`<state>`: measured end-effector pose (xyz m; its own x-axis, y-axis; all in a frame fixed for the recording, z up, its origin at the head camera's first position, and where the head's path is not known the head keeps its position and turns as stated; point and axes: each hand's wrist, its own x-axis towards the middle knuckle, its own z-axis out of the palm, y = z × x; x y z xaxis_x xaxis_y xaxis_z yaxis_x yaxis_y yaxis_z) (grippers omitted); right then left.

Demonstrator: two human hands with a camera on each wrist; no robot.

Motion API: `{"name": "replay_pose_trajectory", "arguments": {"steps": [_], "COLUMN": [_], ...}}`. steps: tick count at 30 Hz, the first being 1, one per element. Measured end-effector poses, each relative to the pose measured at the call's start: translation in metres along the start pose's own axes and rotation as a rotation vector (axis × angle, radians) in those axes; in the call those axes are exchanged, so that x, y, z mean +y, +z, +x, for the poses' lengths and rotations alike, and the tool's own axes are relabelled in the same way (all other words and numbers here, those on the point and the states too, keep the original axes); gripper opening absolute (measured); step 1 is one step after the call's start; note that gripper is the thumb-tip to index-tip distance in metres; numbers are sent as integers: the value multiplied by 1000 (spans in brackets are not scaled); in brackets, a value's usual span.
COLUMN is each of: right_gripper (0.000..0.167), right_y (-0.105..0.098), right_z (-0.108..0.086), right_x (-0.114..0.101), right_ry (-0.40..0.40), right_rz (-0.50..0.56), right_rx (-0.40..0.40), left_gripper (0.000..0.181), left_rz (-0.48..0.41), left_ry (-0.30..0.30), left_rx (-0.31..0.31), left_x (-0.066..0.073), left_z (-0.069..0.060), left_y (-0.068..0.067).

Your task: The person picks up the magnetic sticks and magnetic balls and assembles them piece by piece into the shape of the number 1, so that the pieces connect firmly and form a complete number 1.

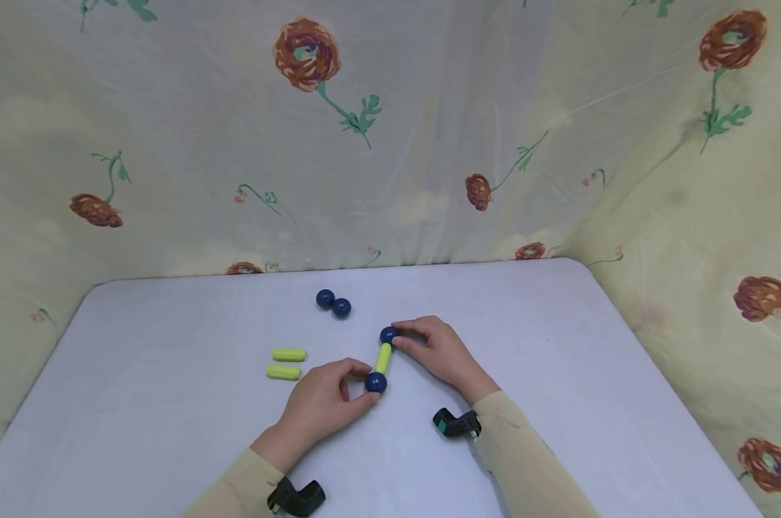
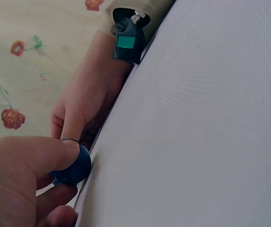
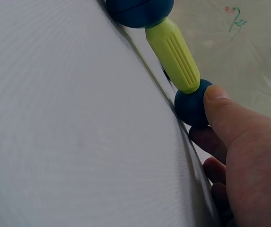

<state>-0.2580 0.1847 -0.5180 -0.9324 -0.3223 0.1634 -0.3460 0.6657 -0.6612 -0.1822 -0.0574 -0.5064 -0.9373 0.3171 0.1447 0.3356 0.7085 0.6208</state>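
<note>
A yellow-green rod (image 1: 383, 358) joins two dark blue balls, one at each end. My left hand (image 1: 325, 401) pinches the nearer ball (image 1: 376, 383) between thumb and fingers; the left wrist view shows its thumb over that ball (image 2: 76, 168). The farther ball (image 1: 389, 335) is held by my right hand (image 1: 438, 352) between thumb and forefinger. In the right wrist view the grooved rod (image 3: 174, 56) meets the ball (image 3: 191, 105) under my right thumb, and the other ball (image 3: 140, 10) is cut off by the top edge.
Two loose blue balls (image 1: 325, 299) touch each other toward the back of the white table (image 1: 170, 432). Two yellow-green rods (image 1: 289, 355) lie side by side left of my left hand. A flowered cloth (image 1: 416, 129) hangs behind the table and along its sides.
</note>
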Motion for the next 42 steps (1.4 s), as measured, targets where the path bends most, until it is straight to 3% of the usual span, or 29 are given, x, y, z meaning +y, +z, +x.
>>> {"name": "replay_pose_trajectory", "arguments": {"steps": [16, 42], "right_gripper": [37, 36], "right_y": [0, -1], "right_z": [1, 2], "right_x": [-1, -1], "right_ry": [-13, -25], "right_rz": [-6, 4], "right_rx": [0, -16], "left_gripper": [34, 36], "left_rz": [-12, -4], "left_ry": [56, 53], "left_rx": [0, -15], "left_x": [-3, -3], "left_z": [-1, -1], "left_y": [0, 0]}}
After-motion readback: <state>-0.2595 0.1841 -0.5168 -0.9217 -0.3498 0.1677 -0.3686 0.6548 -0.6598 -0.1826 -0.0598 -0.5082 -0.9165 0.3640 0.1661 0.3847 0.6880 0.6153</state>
